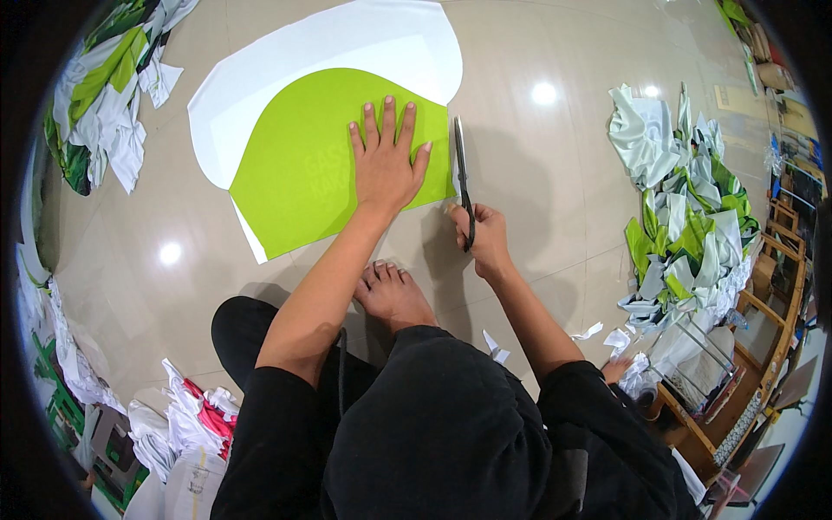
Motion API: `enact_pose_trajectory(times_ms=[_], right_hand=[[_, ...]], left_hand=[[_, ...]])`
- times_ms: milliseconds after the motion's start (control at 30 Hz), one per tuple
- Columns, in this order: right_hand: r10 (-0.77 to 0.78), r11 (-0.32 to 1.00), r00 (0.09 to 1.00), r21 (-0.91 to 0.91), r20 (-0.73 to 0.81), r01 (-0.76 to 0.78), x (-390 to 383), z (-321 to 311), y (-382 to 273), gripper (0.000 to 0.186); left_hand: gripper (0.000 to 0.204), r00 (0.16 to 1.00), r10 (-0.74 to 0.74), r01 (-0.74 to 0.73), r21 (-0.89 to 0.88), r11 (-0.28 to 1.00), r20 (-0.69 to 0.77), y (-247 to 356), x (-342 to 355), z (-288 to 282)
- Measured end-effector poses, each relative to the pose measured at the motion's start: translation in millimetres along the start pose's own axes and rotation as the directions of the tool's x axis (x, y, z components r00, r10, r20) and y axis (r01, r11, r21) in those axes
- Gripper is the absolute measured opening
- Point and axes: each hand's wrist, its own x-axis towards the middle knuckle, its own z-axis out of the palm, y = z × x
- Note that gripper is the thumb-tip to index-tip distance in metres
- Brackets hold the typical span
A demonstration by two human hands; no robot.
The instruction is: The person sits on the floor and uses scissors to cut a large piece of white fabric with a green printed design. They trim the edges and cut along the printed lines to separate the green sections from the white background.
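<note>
A lime-green cut piece (286,182) lies on white sheet material (329,39), which shows beyond its curved top and at its left edge. My left hand (390,160) lies flat on the green piece, fingers spread. My right hand (481,234) grips black-handled scissors (463,173) beside the piece's straight right edge; the blades point away from me, and I cannot tell whether they touch the material. My bare foot (394,295) rests on the floor just below the piece.
Tiled floor (546,217) surrounds me. Fabric piles lie upper left (113,87), right (685,225) and lower left (186,416). Small white scraps (589,331) lie near my right arm. A wooden frame (771,286) stands far right. What looks like another person's hand (617,368) shows lower right.
</note>
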Motion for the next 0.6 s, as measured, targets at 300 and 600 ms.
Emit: enact_pose_trajectory(times_ms=[300,600], right_hand=[[0.03,1.0,0.999,-0.003,-0.023,-0.03,-10.3,-3.7,3.4,0.037],[-0.052,0.971,0.989,-0.237,-0.138,0.018,-29.5,-89.8,15.6,0.036]], left_hand=[[0.072,0.997,0.038,-0.038,-0.006,0.999,0.063,-4.0,-13.7,-2.1],[0.074,0.942,0.244,-0.227,-0.098,0.969,0.229,-27.2,-80.8,-33.8]])
